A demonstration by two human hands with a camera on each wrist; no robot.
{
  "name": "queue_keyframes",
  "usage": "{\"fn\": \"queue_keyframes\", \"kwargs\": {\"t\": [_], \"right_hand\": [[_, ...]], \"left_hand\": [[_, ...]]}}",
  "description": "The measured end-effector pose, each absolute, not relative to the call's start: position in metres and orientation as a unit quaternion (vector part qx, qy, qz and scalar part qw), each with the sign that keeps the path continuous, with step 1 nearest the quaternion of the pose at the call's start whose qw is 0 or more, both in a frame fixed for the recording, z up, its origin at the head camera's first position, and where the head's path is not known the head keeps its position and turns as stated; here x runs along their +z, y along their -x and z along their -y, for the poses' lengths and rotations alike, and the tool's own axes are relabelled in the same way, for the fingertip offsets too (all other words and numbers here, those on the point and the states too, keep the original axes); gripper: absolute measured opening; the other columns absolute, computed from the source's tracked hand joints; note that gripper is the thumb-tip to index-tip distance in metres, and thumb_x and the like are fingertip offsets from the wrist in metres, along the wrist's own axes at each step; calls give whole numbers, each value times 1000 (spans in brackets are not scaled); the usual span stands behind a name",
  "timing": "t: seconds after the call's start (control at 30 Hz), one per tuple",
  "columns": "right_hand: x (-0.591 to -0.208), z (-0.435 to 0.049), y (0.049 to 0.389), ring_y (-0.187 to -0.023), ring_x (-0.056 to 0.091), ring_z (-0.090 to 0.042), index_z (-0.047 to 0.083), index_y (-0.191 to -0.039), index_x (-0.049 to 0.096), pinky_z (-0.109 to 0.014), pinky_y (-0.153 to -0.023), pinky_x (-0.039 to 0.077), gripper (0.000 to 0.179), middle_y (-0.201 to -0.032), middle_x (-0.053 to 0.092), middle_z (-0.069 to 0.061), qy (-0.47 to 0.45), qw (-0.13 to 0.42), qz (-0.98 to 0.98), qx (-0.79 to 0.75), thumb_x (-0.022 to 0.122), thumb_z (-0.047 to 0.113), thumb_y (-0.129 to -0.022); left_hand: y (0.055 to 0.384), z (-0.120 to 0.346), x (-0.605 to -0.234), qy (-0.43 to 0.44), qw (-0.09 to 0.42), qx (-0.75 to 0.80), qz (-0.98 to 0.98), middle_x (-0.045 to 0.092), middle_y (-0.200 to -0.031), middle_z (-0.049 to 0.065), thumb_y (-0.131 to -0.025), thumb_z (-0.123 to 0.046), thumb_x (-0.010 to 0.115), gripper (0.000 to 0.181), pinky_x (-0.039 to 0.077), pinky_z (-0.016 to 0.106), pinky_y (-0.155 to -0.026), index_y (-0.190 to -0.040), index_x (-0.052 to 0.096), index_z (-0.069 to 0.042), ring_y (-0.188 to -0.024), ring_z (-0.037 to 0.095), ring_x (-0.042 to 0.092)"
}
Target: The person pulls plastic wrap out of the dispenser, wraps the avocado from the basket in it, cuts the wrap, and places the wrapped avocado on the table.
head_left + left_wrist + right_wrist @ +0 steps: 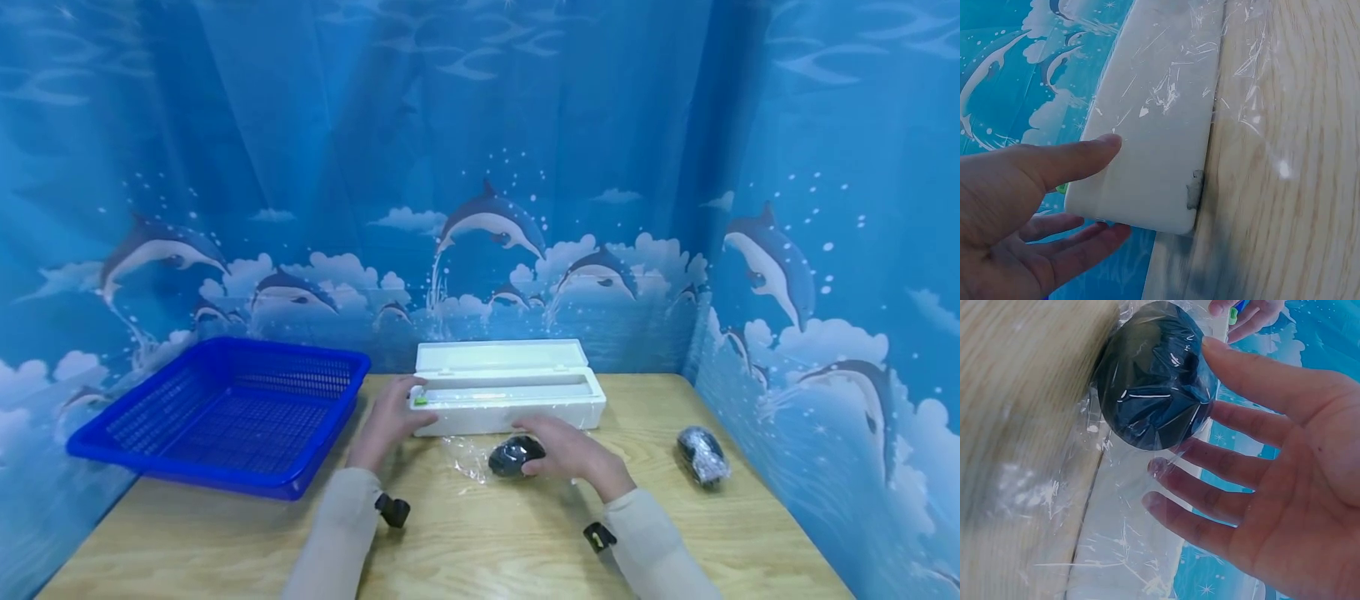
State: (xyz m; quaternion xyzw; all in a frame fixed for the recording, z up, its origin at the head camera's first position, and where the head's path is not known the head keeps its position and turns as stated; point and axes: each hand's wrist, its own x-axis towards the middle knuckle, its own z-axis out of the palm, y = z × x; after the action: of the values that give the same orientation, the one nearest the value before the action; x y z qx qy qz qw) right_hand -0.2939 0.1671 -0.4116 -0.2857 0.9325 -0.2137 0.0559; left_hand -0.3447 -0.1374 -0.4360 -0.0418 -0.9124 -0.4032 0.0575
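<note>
A long white box (517, 419) stands on the table with its hinged lid (502, 356) raised at the back. A small green piece shows at its left end. My left hand (386, 423) is at that end, the thumb (1094, 153) lying along the front face and the fingers by the end. In front of the box is a dark, rounded object (1154, 381) in crinkled clear plastic. My right hand (566, 452) holds its right edge between thumb and index finger, the other fingers spread. Loose clear wrap (467, 458) trails from it to the left.
A blue perforated basket (288, 479) stands at the table's left side. Another dark object in clear plastic (702, 456) lies near the right edge of the wooden table (480, 546). A blue dolphin-print curtain (637, 167) hangs behind and beside the table.
</note>
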Motion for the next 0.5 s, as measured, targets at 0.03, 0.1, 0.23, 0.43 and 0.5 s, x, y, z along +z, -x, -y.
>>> {"fn": "queue_keyframes", "kwargs": {"t": [0.03, 0.1, 0.23, 0.43, 0.5], "right_hand": [[-411, -167, 294, -141, 50, -41, 0, -145, 53, -59, -119, 40, 69, -152, 54, -20, 285, 56, -932, -216, 82, 14, -85], [-410, -167, 293, -141, 50, -41, 0, -145, 53, -59, -119, 40, 69, -152, 54, -20, 285, 55, -932, -219, 82, 14, -84], [-409, -167, 292, -141, 50, -41, -1, -144, 53, -59, -119, 40, 68, -152, 54, -20, 287, 54, -931, -218, 82, 14, -85], [-409, -168, 292, -141, 49, -42, -1, -145, 52, -59, -120, 39, 68, -152, 53, -20, 287, 54, -932, -217, 81, 14, -86], [-409, -169, 292, -141, 49, -42, -2, -145, 52, -59, -119, 39, 67, -152, 53, -21, 285, 53, -932, -219, 81, 13, -86]], "left_hand": [[345, 137, -436, 41, 57, -402, 913, 52, -154, 15, -81, -30, 88, 69, 41, 60, -118, -142, 59, -14, -143, 39, 47], [346, 137, -436, 47, 58, -397, 915, 50, -155, 16, -80, -35, 89, 73, 40, 62, -118, -142, 59, -14, -144, 40, 46], [346, 133, -437, 50, 55, -398, 914, 45, -159, 19, -79, -40, 89, 79, 36, 64, -120, -145, 56, -13, -148, 43, 41], [347, 133, -440, 53, 67, -405, 910, 48, -157, 21, -81, -28, 89, 76, 36, 60, -122, -145, 55, -6, -147, 43, 43], [347, 134, -440, 58, 74, -404, 910, 50, -155, 22, -80, -26, 90, 76, 37, 59, -121, -144, 56, -4, -145, 44, 45]]}}
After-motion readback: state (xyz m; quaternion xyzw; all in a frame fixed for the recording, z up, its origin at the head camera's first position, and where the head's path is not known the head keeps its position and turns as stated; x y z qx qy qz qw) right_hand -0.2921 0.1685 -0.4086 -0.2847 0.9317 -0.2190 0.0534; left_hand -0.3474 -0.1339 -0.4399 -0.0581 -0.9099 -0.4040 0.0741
